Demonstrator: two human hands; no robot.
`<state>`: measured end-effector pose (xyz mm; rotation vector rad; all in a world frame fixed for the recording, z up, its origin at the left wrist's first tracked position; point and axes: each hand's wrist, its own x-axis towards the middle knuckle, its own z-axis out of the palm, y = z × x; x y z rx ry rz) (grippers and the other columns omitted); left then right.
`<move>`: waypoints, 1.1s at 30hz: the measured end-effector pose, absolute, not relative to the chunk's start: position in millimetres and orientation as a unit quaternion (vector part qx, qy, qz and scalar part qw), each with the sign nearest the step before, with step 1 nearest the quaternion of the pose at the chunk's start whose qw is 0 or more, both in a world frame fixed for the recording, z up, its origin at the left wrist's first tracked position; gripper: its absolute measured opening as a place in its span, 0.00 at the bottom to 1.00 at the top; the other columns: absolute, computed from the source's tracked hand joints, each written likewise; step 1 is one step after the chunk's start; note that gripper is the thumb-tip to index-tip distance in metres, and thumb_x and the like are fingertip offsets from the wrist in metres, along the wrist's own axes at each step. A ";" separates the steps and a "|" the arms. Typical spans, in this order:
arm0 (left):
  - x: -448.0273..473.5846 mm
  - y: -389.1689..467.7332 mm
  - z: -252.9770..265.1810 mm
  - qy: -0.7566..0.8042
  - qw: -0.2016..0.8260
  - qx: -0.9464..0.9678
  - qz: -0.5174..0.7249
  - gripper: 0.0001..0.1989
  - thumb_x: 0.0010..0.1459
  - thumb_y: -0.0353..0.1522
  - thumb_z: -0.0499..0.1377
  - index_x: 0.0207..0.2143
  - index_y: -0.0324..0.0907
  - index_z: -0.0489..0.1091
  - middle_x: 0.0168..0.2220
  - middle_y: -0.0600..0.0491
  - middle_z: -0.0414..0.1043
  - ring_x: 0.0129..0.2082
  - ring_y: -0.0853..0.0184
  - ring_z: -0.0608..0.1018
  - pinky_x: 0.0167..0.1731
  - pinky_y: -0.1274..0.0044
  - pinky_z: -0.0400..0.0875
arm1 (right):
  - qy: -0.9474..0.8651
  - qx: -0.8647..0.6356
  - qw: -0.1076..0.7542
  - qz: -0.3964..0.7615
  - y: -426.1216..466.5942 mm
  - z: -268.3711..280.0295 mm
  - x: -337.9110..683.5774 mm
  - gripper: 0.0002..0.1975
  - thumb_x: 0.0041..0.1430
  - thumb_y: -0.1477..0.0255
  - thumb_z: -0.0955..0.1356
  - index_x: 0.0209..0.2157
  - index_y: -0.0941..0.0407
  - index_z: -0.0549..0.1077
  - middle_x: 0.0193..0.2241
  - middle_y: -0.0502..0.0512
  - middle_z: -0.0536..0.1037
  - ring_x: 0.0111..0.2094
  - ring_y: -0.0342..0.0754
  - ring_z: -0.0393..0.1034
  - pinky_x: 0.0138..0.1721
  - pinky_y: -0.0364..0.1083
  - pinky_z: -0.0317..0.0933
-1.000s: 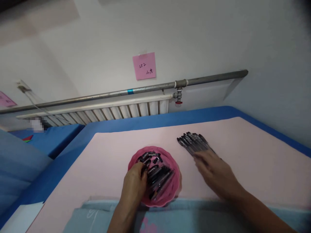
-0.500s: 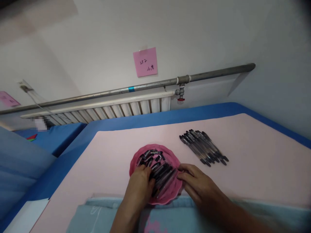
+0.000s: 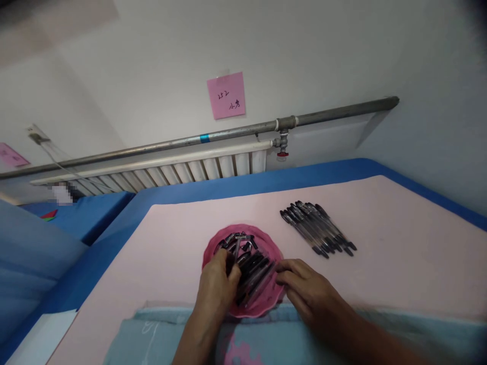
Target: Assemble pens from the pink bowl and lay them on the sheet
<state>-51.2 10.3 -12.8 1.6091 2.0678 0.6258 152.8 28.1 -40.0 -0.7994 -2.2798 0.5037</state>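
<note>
A pink bowl point(image 3: 272, 304) with a wavy rim holds clear pen barrels point(image 3: 261, 286) and several small black-and-clear pen caps point(image 3: 243, 238). My left hand point(image 3: 218, 279) reaches over the bowl's left side, closed on a slim clear pen barrel point(image 3: 237, 248) that sticks up from between thumb and fingers. At the right rim is my right hand point(image 3: 304, 284), fingertips pinched together close to the barrel ends. Whether those fingertips grip the rim or a small part is hidden. Beyond the bowl, to the right, lies a row of capped black pens point(image 3: 315, 228).
The bowl and pens rest on a pale pink sheet point(image 3: 171, 243) over a blue table point(image 3: 182, 189). Light blue-green fabric point(image 3: 163, 334) lies along the near edge. A white radiator point(image 3: 198, 170), metal pipe point(image 3: 239, 130) and pink note point(image 3: 227, 96) are at the wall.
My left hand has drawn back slightly and lifted, and a slim clear barrel now shows upright in its fingers. The right hand stays at the bowl's right rim.
</note>
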 end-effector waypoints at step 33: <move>-48.7 17.1 -20.8 0.660 0.240 0.707 0.086 0.07 0.51 0.30 0.53 0.30 0.40 0.70 0.35 0.48 0.71 0.36 0.63 0.71 0.37 0.73 0.62 | -0.869 -0.322 0.315 0.204 26.7 -40.5 149.8 0.12 0.55 0.83 0.60 0.30 0.56 0.71 0.30 0.56 0.71 0.32 0.48 0.67 0.32 0.45 0.65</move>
